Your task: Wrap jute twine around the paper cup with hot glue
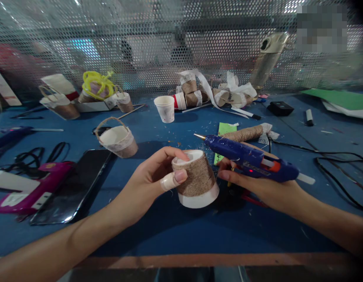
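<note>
My left hand (pixel 158 176) grips a paper cup (pixel 196 180) wrapped in brown twine, its narrower end facing up and a bare white band at the bottom. The thumb, with a pale wrap around it, presses the twine while a finger lies over the top edge. My right hand (pixel 258 184) is closed around a blue hot glue gun (pixel 246 156). Its metal nozzle points left above the cup, apart from it; a red light glows on the body and a glue stick sticks out behind. Dark and red items under my right hand are hard to make out.
A small twine-wrapped basket (pixel 119 141) stands left of the cup. Nearer lie a phone (pixel 78 188) and a magenta tool (pixel 43 188). White cups (pixel 165 109), a twine roll (pixel 243 134), green paper (pixel 224 129) and a black cable (pixel 322 150) are also on the blue table.
</note>
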`<move>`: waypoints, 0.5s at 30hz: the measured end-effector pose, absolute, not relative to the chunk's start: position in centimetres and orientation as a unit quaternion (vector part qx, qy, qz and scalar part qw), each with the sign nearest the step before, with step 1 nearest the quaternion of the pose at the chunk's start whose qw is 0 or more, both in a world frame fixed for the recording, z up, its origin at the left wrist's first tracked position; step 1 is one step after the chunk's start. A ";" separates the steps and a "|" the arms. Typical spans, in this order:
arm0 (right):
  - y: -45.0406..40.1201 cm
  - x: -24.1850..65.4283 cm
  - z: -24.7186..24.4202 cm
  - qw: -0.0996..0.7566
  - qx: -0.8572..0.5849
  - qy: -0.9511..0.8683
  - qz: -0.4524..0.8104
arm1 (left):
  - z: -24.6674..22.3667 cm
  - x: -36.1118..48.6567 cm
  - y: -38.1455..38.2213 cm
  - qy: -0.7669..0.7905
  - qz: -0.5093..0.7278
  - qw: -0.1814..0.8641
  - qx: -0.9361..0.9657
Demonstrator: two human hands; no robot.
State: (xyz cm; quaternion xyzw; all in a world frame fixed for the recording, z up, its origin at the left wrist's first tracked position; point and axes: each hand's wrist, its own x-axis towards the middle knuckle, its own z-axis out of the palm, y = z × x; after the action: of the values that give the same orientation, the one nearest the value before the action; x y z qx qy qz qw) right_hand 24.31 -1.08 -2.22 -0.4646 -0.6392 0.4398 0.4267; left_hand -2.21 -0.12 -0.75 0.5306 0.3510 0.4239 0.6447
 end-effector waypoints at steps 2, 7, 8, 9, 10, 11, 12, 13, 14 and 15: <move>-1.2 24.2 -2.2 0.430 -0.469 -0.642 0.428 | -0.7 -2.1 -0.1 0.343 0.425 0.645 0.534; -1.4 24.0 -2.1 0.418 -0.495 -0.637 0.418 | -0.7 -2.1 -0.1 0.331 0.423 0.651 0.536; -1.4 24.0 -2.2 0.419 -0.492 -0.633 0.426 | -0.8 -2.1 -0.1 0.328 0.420 0.652 0.540; -1.3 24.0 -2.3 0.422 -0.488 -0.629 0.433 | -0.8 -2.2 -0.1 0.325 0.417 0.651 0.545; -1.3 24.0 -2.3 0.427 -0.484 -0.625 0.439 | -0.9 -2.3 0.0 0.323 0.413 0.650 0.550; -1.2 24.0 -2.4 0.432 -0.481 -0.621 0.443 | -1.0 -2.4 0.0 0.322 0.409 0.650 0.554; -1.1 24.1 -2.4 0.437 -0.478 -0.619 0.444 | -1.0 -2.4 0.1 0.321 0.405 0.649 0.558; -1.0 24.1 -2.3 0.440 -0.475 -0.619 0.445 | -1.0 -2.5 0.2 0.323 0.405 0.648 0.558; -0.9 24.1 -2.2 0.441 -0.471 -0.621 0.446 | -1.0 -2.5 0.3 0.327 0.408 0.646 0.556; -0.8 24.1 -2.0 0.440 -0.465 -0.624 0.448 | -1.0 -2.6 0.4 0.335 0.412 0.643 0.551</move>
State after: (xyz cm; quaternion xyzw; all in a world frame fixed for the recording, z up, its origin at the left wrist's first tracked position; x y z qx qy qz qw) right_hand 24.07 -0.84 -2.04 -0.4651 -0.6238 0.4483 0.4399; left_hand -2.55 0.37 -0.97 0.5512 0.3354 0.4122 0.6432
